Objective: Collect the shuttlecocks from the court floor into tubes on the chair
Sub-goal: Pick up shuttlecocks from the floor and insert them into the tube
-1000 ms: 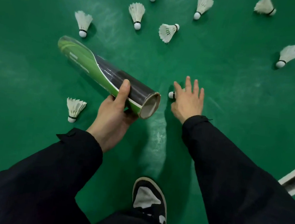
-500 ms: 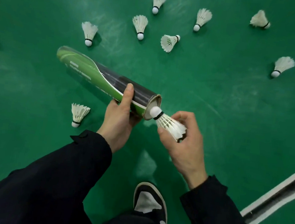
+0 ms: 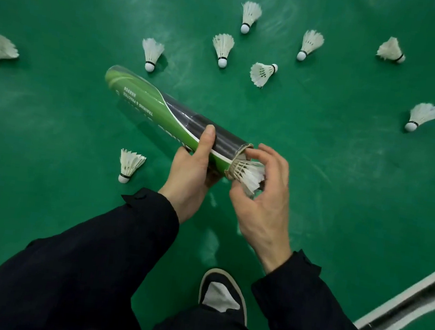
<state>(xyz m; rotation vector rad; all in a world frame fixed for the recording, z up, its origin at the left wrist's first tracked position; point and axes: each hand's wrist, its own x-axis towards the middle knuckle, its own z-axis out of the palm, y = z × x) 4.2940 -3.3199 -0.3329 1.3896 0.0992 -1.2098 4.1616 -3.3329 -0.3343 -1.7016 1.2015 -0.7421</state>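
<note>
Left hand [image 3: 190, 174] grasps the green-and-black cardboard shuttlecock tube [image 3: 172, 123] near its open end, held above the green court floor [image 3: 346, 180]. Right hand [image 3: 264, 198] pinches a white feathered shuttlecock [image 3: 246, 174], cork-first, partly inside the tube mouth. Other white shuttlecocks lie scattered on the floor.

We saw a green court floor [image 3: 346, 180] with a white line [image 3: 414, 296] at lower right; loose white shuttlecocks [image 3: 222, 49] lay scattered across it, one [image 3: 128, 165] nearer us; a shoe [image 3: 222, 294] stood on it.
</note>
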